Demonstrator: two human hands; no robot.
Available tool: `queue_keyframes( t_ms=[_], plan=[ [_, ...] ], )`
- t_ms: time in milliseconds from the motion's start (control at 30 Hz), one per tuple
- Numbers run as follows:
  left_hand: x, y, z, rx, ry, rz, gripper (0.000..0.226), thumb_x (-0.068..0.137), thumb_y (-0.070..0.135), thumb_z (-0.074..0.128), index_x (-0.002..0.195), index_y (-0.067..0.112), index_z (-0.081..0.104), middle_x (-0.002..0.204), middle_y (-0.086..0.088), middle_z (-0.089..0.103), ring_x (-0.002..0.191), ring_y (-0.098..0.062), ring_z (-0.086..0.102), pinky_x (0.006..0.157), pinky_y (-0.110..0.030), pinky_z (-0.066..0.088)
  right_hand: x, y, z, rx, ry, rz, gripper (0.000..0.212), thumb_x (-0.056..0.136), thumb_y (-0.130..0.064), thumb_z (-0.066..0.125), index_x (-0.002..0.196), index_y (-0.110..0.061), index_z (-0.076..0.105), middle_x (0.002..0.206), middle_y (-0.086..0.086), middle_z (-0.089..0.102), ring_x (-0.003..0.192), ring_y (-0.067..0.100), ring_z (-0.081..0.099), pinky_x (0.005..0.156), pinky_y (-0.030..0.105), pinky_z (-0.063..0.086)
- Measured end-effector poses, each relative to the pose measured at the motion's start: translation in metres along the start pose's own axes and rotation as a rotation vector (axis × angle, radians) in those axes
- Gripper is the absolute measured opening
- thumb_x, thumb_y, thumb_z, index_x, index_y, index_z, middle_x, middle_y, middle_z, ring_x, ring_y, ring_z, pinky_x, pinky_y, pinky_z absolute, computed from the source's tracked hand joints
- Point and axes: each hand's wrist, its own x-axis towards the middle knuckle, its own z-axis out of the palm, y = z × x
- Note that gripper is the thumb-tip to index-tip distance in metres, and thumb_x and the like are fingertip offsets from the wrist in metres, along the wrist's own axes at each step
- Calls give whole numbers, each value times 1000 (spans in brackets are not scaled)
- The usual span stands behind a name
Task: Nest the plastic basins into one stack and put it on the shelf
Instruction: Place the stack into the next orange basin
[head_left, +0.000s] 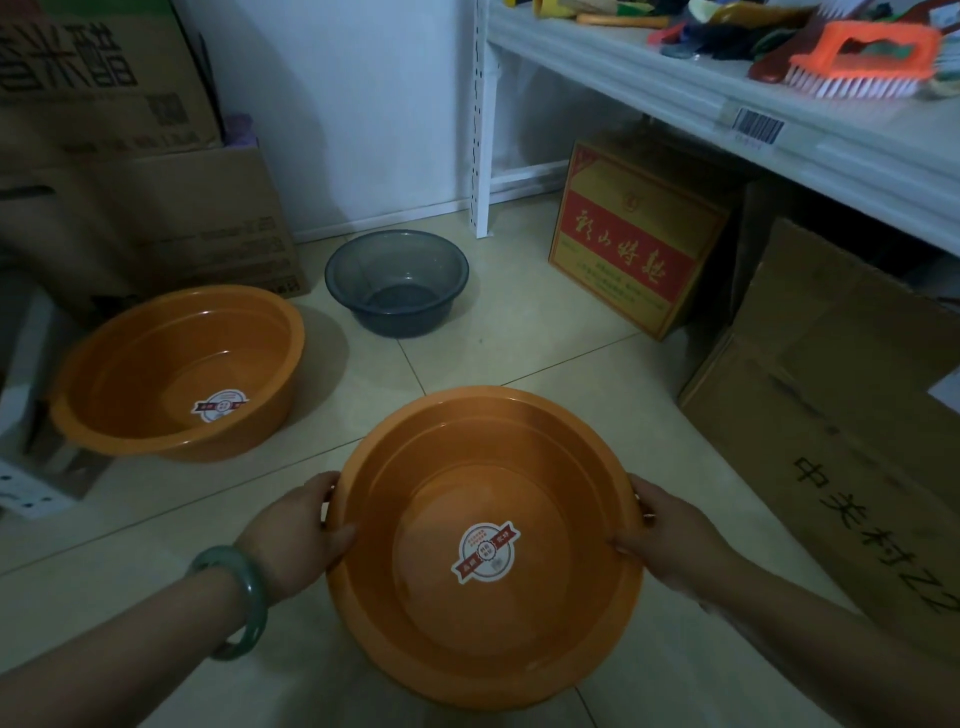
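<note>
Left hand and right hand clamp opposite rim sides of orange basin, thumbs inside. Light, stiff, slick plastic; rim lip best hold.

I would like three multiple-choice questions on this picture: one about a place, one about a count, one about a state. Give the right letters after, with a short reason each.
1. Where is the grey basin?
A. on the shelf
B. on the floor near the wall
C. inside an orange basin

2. How many orange basins show?
A. one
B. two
C. four

3. How is the near orange basin held?
A. by both hands at its rim
B. by one hand only
C. by no hand

Answers:
1 B, it stands on the tiles near the wall.
2 B, the held one and the left orange basin.
3 A, the left hand and right hand grip opposite sides.
</note>
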Motion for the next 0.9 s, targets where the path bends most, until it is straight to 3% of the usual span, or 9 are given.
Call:
queue_keyframes(
  t_ms=[100, 267, 333, 500, 633, 767, 900],
  plan=[
    [4, 1, 4, 47, -14, -1, 63, 88, 34, 54, 145, 24, 27, 132, -4, 57, 107, -21, 62, 90, -32, 51, 5, 5, 5, 50, -7, 37, 67, 87, -16, 63, 146, -32, 36, 121, 1, 59, 110, 22, 58, 96, 41, 51],
    [13, -2, 9, 0, -41, 8, 62, 89, 31, 53, 144, 30, 24, 102, 1, 59, 84, -17, 64, 71, -27, 57, 13, 11, 11, 140, -42, 59, 70, 88, -17, 63, 147, -37, 31, 98, -6, 62, 92, 20, 64, 83, 37, 55],
    [17, -1, 9, 1, -39, 14, 62, 90, 29, 52, 145, 31, 23, 97, 5, 55, 81, -15, 62, 69, -24, 55, 18, 11, 11, 169, -39, 69, 72, 88, -19, 64, 148, -37, 29, 111, 2, 63, 100, 26, 64, 89, 42, 54],
    [35, 6, 2, -6, -19, 2, 62, 90, 28, 52, 145, 31, 24, 113, -5, 62, 87, -20, 62, 79, -35, 56, 37, 6, 13, 208, -27, 65, 73, 88, -25, 64, 149, -37, 28, 134, 12, 58, 115, 32, 60, 90, 43, 52],
    [57, 13, -4, -112, -11, -12, 58, 89, 25, 54, 143, 28, 31, 98, -2, 59, 77, -20, 63, 68, -31, 54, 56, -1, 11, 232, 42, 70, 74, 89, -26, 63, 151, -34, 24, 139, 14, 54, 120, 35, 57, 94, 46, 48],
    [80, 18, -6, -145, 41, -44, 63, 89, 29, 55, 146, 26, 29, 120, -11, 64, 87, -25, 66, 81, -41, 56, 75, -8, 10, 296, 123, 70, 74, 88, -28, 63, 151, -30, 24, 143, 15, 51, 124, 37, 55, 102, 52, 45],
    [93, 27, -7, -197, 59, -64, 59, 89, 33, 54, 144, 27, 31, 127, -11, 61, 98, -28, 65, 88, -44, 53, 89, -13, 10, 192, 169, 13, 71, 88, -39, 61, 150, -31, 29, 144, 11, 50, 125, 35, 54, 99, 55, 47]
  ],
)
